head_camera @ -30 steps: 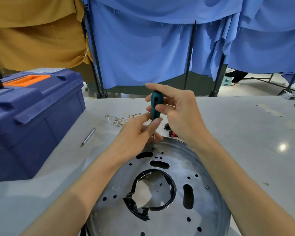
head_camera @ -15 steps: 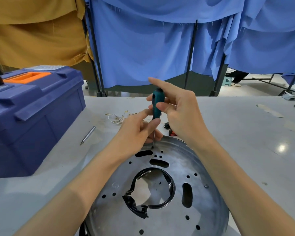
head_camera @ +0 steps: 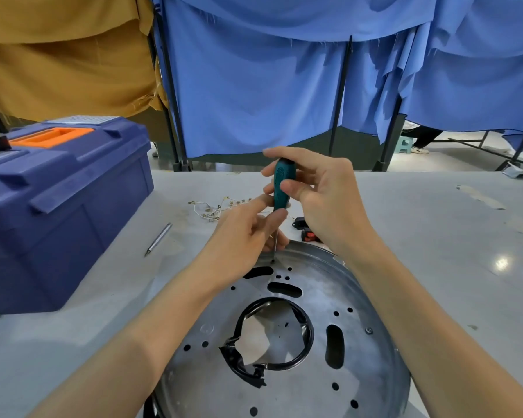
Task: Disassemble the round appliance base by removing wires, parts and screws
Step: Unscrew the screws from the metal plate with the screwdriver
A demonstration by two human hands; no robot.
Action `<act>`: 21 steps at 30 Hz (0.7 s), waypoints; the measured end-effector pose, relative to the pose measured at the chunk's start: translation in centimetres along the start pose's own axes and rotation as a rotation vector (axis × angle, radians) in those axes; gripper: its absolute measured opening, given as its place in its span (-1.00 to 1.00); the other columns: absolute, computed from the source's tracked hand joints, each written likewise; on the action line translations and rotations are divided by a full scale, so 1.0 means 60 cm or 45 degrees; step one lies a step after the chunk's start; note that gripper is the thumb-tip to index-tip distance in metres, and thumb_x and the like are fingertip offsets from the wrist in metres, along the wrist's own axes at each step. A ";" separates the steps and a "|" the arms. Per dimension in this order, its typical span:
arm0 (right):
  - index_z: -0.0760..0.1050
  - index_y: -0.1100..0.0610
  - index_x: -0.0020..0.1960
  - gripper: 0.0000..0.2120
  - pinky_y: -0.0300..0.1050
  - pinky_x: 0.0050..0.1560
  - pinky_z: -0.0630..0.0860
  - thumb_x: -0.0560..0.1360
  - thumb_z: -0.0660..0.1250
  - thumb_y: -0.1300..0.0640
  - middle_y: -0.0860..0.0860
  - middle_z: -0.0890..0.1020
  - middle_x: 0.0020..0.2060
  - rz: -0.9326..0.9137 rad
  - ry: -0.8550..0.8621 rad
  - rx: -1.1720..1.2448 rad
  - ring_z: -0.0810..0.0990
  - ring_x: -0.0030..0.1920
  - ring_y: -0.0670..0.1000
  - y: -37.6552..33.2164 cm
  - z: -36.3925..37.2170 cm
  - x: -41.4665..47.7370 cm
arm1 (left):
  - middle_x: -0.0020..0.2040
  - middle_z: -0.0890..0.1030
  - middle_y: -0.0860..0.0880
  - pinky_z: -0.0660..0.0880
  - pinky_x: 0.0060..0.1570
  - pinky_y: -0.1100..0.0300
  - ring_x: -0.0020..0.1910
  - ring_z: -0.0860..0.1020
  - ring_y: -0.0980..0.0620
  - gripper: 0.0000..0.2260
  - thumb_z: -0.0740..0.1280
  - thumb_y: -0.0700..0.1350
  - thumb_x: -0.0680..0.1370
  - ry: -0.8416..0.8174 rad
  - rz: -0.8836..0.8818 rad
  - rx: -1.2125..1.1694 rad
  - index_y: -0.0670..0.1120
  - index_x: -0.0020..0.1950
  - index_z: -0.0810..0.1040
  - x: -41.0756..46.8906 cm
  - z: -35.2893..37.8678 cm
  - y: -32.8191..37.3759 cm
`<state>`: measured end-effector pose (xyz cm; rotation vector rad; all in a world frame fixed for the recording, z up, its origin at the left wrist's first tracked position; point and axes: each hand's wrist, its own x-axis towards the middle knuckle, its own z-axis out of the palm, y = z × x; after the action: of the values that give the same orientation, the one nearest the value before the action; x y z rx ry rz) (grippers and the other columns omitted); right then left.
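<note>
Our left hand [head_camera: 248, 233] pinched the screwdriver [head_camera: 280, 179] low on its shaft, steadying the tip on a screw [head_camera: 273, 261] at the far edge of the round appliance base [head_camera: 360, 297], which lay flat on the surface [head_camera: 435, 251] near us. Our right hand [head_camera: 323, 203] gripped its handle. We judged the metal base stiff and slippery, best held at its rim.

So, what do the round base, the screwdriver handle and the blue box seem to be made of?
Round base: likely sheet metal, dull silver, with punched holes. Screwdriver handle: probably plastic or rubber, matte teal with a textured patch. Blue box: moulded plastic, judging by its smooth ribbed shell.
</note>
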<state>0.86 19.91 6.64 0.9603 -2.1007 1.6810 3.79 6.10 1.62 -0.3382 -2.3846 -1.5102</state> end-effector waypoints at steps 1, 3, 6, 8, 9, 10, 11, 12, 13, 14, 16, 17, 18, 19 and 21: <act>0.58 0.19 0.16 -0.63 -0.21 -0.01 0.62 0.49 0.23 0.50 0.11 0.65 -0.06 0.007 -0.013 0.024 0.67 -0.16 -0.01 -0.001 0.002 0.000 | -0.24 0.71 -0.04 0.63 -0.03 0.04 -0.23 0.69 -0.01 -0.88 0.24 -0.01 0.63 0.011 -0.007 0.001 0.05 0.12 0.52 0.000 -0.001 0.001; 0.58 0.12 0.10 -0.77 -0.13 0.07 0.61 0.51 0.33 0.35 0.07 0.63 -0.04 0.003 -0.016 0.029 0.65 -0.10 -0.04 -0.002 0.007 -0.002 | -0.25 0.71 -0.03 0.62 0.00 -0.03 -0.23 0.69 -0.01 -0.87 0.26 0.02 0.62 0.014 -0.014 0.025 0.00 0.08 0.52 0.001 -0.003 0.002; 0.61 -0.01 0.09 -0.75 -0.27 0.08 0.52 0.44 0.47 0.17 -0.02 0.54 -0.03 -0.028 0.034 -0.079 0.56 -0.06 -0.15 -0.001 0.010 -0.003 | -0.27 0.71 -0.03 0.60 0.01 -0.13 -0.22 0.69 -0.04 -0.82 0.30 0.05 0.59 0.022 -0.018 0.028 -0.05 0.00 0.49 0.001 -0.005 0.003; 0.60 0.01 0.19 -0.65 -0.31 0.05 0.51 0.45 0.44 0.27 -0.07 0.57 -0.10 -0.043 0.044 -0.097 0.57 -0.11 -0.17 -0.001 0.009 -0.002 | -0.26 0.71 -0.02 0.59 0.03 -0.14 -0.19 0.69 -0.01 -0.79 0.33 0.06 0.56 0.056 -0.016 0.003 -0.08 -0.04 0.48 0.001 -0.005 0.002; 0.58 0.02 0.24 -0.59 -0.29 0.05 0.53 0.46 0.40 0.34 -0.08 0.61 -0.11 -0.041 0.036 -0.091 0.60 -0.12 -0.15 0.000 0.008 -0.001 | -0.24 0.71 -0.02 0.59 0.05 -0.12 -0.16 0.69 0.02 -0.79 0.33 0.05 0.56 0.072 -0.007 -0.015 -0.10 -0.03 0.50 0.001 -0.005 0.002; 0.56 0.04 0.27 -0.55 -0.28 0.05 0.55 0.47 0.35 0.41 -0.07 0.64 -0.11 -0.029 0.028 -0.075 0.63 -0.11 -0.12 0.000 0.006 -0.001 | -0.20 0.71 -0.02 0.60 0.06 -0.09 -0.13 0.69 0.05 -0.81 0.31 0.03 0.58 0.075 0.014 -0.024 -0.09 0.03 0.53 0.001 -0.003 0.003; 0.54 0.06 0.29 -0.52 -0.29 0.03 0.57 0.47 0.29 0.46 -0.03 0.66 -0.09 -0.016 0.024 -0.057 0.66 -0.12 -0.09 0.001 0.004 -0.002 | -0.17 0.71 -0.02 0.61 0.06 -0.05 -0.10 0.69 0.07 -0.82 0.27 -0.01 0.60 0.065 0.031 -0.032 -0.07 0.11 0.54 0.001 -0.001 0.004; 0.55 0.09 0.28 -0.52 -0.29 0.02 0.58 0.48 0.25 0.50 0.01 0.67 -0.07 -0.008 0.020 -0.045 0.67 -0.13 -0.08 0.001 0.003 -0.002 | -0.15 0.70 -0.03 0.61 0.05 -0.03 -0.09 0.69 0.06 -0.82 0.23 -0.05 0.63 0.053 0.036 -0.047 -0.06 0.17 0.53 0.000 0.001 0.006; 0.56 0.12 0.25 -0.54 -0.29 0.01 0.58 0.49 0.22 0.51 0.04 0.66 -0.05 -0.002 0.015 -0.034 0.67 -0.14 -0.08 0.001 0.002 -0.002 | -0.15 0.70 -0.04 0.62 0.04 -0.01 -0.10 0.69 0.05 -0.82 0.21 -0.10 0.65 0.045 0.026 -0.066 -0.07 0.20 0.52 0.000 0.002 0.006; 0.57 0.15 0.21 -0.59 -0.27 0.02 0.59 0.50 0.21 0.51 0.06 0.66 -0.03 0.002 0.007 -0.019 0.67 -0.14 -0.07 0.001 0.001 -0.002 | -0.17 0.70 -0.04 0.63 0.03 0.00 -0.12 0.69 0.04 -0.83 0.20 -0.13 0.65 0.046 0.013 -0.073 -0.08 0.19 0.52 0.000 0.002 0.006; 0.57 0.12 0.14 -0.69 -0.21 0.08 0.58 0.51 0.29 0.42 0.05 0.65 0.00 0.007 -0.008 0.017 0.65 -0.08 -0.05 -0.001 0.005 -0.003 | -0.20 0.70 -0.03 0.64 -0.02 0.02 -0.16 0.69 0.04 -0.87 0.22 -0.15 0.64 0.063 0.003 -0.067 -0.09 0.13 0.53 0.002 -0.001 0.006; 0.58 0.07 0.12 -0.73 -0.19 0.12 0.56 0.49 0.37 0.33 0.03 0.62 0.02 0.006 -0.012 0.012 0.62 -0.04 -0.06 -0.001 0.007 -0.004 | -0.22 0.70 -0.01 0.64 -0.04 0.04 -0.17 0.69 0.05 -0.89 0.25 -0.13 0.63 0.063 0.002 -0.058 -0.09 0.11 0.53 0.003 -0.002 0.006; 0.58 0.01 0.11 -0.74 -0.19 0.14 0.54 0.45 0.45 0.23 0.00 0.58 0.04 0.003 -0.011 -0.020 0.59 0.00 -0.08 -0.001 0.008 -0.004 | -0.22 0.70 0.00 0.65 -0.06 0.05 -0.18 0.69 0.06 -0.90 0.28 -0.12 0.62 0.064 0.001 -0.052 -0.09 0.10 0.53 0.002 -0.002 0.007; 0.59 -0.04 0.10 -0.72 -0.23 0.11 0.52 0.42 0.49 0.17 -0.01 0.55 0.04 -0.004 -0.007 -0.061 0.56 0.00 -0.11 -0.001 0.008 -0.004 | -0.23 0.70 0.00 0.65 -0.07 0.05 -0.19 0.69 0.06 -0.90 0.31 -0.11 0.60 0.070 -0.001 -0.058 -0.10 0.08 0.52 0.002 -0.002 0.007; 0.60 -0.04 0.12 -0.68 -0.27 0.03 0.50 0.41 0.49 0.20 0.03 0.54 -0.05 -0.025 0.023 -0.093 0.53 -0.09 -0.12 -0.001 0.008 -0.002 | -0.25 0.70 -0.03 0.65 -0.09 0.01 -0.21 0.69 0.01 -0.86 0.36 -0.12 0.56 0.098 -0.021 -0.096 -0.16 0.00 0.48 0.002 -0.002 0.005</act>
<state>1.10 19.49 6.48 0.9374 -2.1184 1.5861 3.78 6.13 1.97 -0.2722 -2.2814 -1.5936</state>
